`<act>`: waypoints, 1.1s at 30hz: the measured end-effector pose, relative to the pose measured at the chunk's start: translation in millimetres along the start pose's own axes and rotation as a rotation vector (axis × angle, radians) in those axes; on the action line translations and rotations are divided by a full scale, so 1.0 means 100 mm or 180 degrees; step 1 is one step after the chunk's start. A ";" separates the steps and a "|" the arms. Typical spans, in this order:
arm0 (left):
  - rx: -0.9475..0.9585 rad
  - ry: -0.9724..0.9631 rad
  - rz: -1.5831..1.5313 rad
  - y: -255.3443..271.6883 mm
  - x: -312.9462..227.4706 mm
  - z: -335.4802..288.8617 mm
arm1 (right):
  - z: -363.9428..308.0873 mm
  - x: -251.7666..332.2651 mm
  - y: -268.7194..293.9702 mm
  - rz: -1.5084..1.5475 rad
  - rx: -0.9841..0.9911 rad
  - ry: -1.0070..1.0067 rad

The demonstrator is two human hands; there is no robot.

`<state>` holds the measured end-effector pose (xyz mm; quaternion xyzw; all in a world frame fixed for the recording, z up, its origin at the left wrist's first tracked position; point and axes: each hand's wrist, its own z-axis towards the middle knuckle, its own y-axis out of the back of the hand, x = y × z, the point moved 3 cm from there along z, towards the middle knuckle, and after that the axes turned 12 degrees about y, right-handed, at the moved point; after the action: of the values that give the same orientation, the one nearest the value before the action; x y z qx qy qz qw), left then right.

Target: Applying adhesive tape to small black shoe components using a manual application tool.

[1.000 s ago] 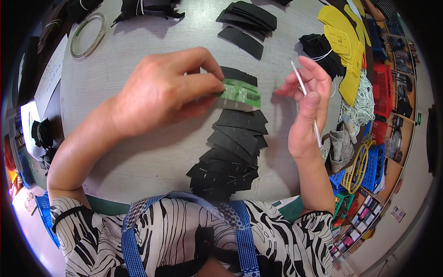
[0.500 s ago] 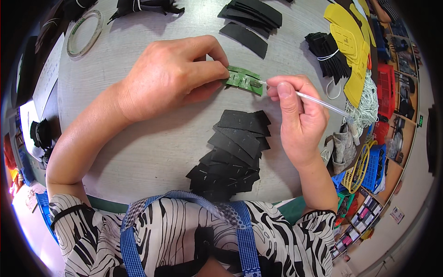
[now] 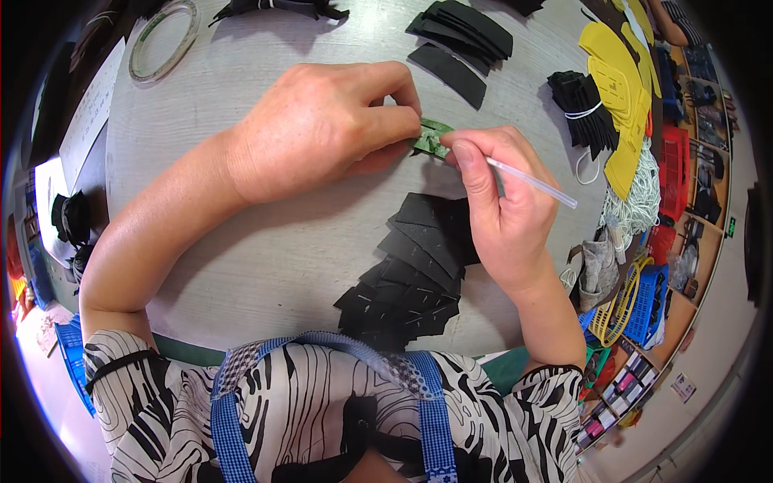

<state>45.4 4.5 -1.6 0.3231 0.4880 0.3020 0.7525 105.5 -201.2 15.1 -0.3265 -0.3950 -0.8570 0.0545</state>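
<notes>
My left hand pinches the left end of a small green slotted plate, a template by its look, against the table. A dark edge shows under the plate. Closed around a slim translucent pen, my right hand covers the plate's right end. The pen's tip is hidden behind my fingers. Below the plate, toward me, lies an overlapping pile of black flat pieces, several with small pale marks. Part of that pile is behind my right hand.
Beyond my hands lie a stack of black strips and a roll of tape. To the right are a tied black bundle, yellow shaped sheets and white cord. Blue and yellow baskets stand past the table edge.
My right hand has moved left, now over the green plate's right end, and the pen has shifted with it. My left hand keeps its pinch. The whole view has shifted slightly.
</notes>
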 end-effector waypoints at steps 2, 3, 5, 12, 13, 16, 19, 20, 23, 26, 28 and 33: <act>0.0001 0.0027 -0.0004 0.00 0.00 0.00 | 0.02 0.01 0.01 0.0088 0.0107 -0.0130; 0.0011 0.0031 -0.0022 0.00 0.00 0.00 | 0.04 0.00 0.00 0.0086 0.0112 -0.0122; 0.0002 0.0020 -0.0023 0.01 0.00 0.00 | 0.08 -0.02 -0.01 0.0105 -0.0017 -0.0074; 0.0008 0.0052 0.0015 0.01 0.00 -0.01 | 0.00 -0.05 0.18 -0.0024 0.0196 -0.0366; -0.0008 0.0069 0.0031 0.02 -0.01 -0.03 | 0.02 -0.05 0.25 0.0028 0.0263 -0.0729; 0.0049 0.0020 -0.0020 -0.02 -0.08 -0.02 | 0.08 -0.13 0.28 -0.0048 0.0262 -0.1127; 0.0500 -0.0024 -0.0671 -0.10 -0.28 -0.07 | 0.19 -0.27 0.14 -0.0816 0.0020 0.0667; 0.0504 -0.0028 -0.0659 -0.08 -0.29 -0.11 | 0.18 -0.26 0.13 -0.0813 0.0007 0.0670; 0.0489 0.0057 -0.0818 0.04 -0.27 -0.19 | 0.03 -0.20 0.12 -0.0752 0.0264 0.0831; 0.0304 0.0357 -0.0520 0.15 -0.19 -0.17 | -0.08 -0.18 0.16 -0.0233 0.0085 0.0445; 0.0170 0.0394 -0.0514 0.13 -0.14 -0.09 | -0.12 -0.24 0.21 -0.0133 -0.0115 0.0349; -0.0016 0.0218 -0.0168 0.05 0.05 0.11 | -0.14 -0.33 0.30 0.0494 -0.0499 -0.0240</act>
<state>56.6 8.8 3.4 0.2977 0.5210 0.2942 0.7439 134.5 -236.8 7.6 -0.3914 -0.3020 -0.8656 0.0801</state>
